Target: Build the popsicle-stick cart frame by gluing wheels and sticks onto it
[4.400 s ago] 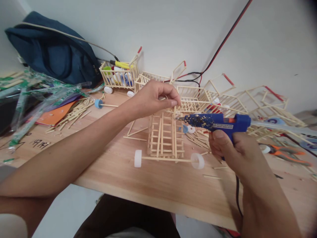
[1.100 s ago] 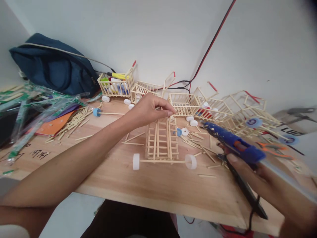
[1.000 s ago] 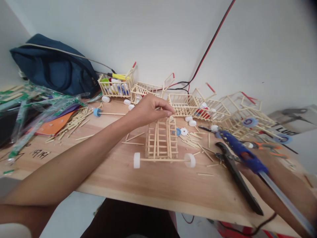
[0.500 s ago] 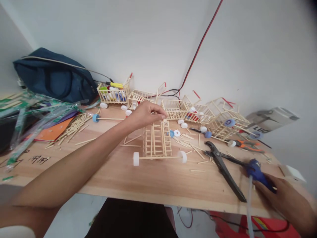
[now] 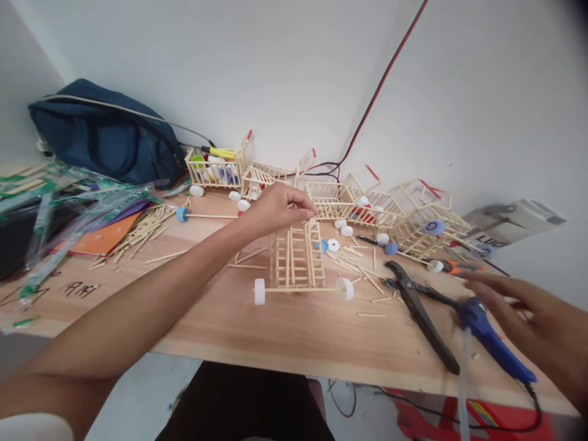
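My left hand (image 5: pixel 287 208) has its thumb and fingers pinched at the far end of a small cart frame (image 5: pixel 297 260) built of thin wooden sticks; the exact spot held is hidden. Across the cart's near end runs a stick axle with a white wheel (image 5: pixel 260 291) on the left and another white wheel (image 5: pixel 344 289) on the right. My right hand (image 5: pixel 535 312) is off the blue hot glue gun (image 5: pixel 489 340), hovering just to its right with fingers spread and nothing in them. The glue gun lies on the table, a clear glue stick hanging from it over the edge.
Black-handled cutters (image 5: pixel 422 318) lie left of the glue gun. Finished stick carts (image 5: pixel 328 199) line the wall, near orange-handled pliers (image 5: pixel 459 267). Loose sticks (image 5: pixel 142 233), a blue bag (image 5: pixel 110 135) and plastic wrappers (image 5: pixel 82 226) fill the left side.
My right hand has let go of the glue gun and lifted up and away from it. My left hand stays at the cart's far end. The view has shifted slightly.
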`<state>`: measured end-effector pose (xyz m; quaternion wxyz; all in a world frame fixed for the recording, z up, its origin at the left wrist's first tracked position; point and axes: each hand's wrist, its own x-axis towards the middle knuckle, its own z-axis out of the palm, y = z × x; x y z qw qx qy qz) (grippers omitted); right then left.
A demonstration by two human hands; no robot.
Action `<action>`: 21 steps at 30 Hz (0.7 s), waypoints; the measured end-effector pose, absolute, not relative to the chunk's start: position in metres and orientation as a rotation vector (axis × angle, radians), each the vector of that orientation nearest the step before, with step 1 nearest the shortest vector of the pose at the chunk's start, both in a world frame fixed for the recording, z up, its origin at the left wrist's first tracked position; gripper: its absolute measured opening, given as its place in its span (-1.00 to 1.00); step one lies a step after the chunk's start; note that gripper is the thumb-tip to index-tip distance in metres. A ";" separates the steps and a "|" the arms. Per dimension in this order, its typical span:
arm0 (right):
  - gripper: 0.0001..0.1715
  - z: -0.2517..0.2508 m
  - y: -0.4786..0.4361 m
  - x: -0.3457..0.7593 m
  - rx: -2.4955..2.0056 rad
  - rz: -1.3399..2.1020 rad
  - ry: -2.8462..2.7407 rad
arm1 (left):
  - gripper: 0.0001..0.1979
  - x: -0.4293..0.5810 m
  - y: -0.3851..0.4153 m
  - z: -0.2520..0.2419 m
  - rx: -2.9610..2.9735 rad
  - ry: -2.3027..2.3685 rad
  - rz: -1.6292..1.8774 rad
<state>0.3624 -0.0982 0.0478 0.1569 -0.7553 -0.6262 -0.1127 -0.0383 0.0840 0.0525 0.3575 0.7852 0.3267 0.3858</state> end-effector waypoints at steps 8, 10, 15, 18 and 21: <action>-0.55 0.057 -0.004 0.188 -1.628 0.729 -1.869 | -0.89 -0.038 0.086 0.050 2.044 0.812 1.008; -0.51 0.046 0.009 0.180 -1.563 0.894 -1.833 | -0.88 -0.038 0.086 0.050 2.049 0.818 1.007; -0.48 0.038 0.019 0.171 -1.493 1.125 -1.764 | -0.87 -0.037 0.085 0.051 2.052 0.860 0.992; -0.50 0.040 0.019 0.166 -1.502 1.164 -1.763 | -0.88 -0.037 0.085 0.051 2.050 0.865 0.989; -0.49 0.039 0.021 0.161 -1.537 1.164 -1.726 | -0.88 -0.036 0.085 0.051 2.048 0.867 0.992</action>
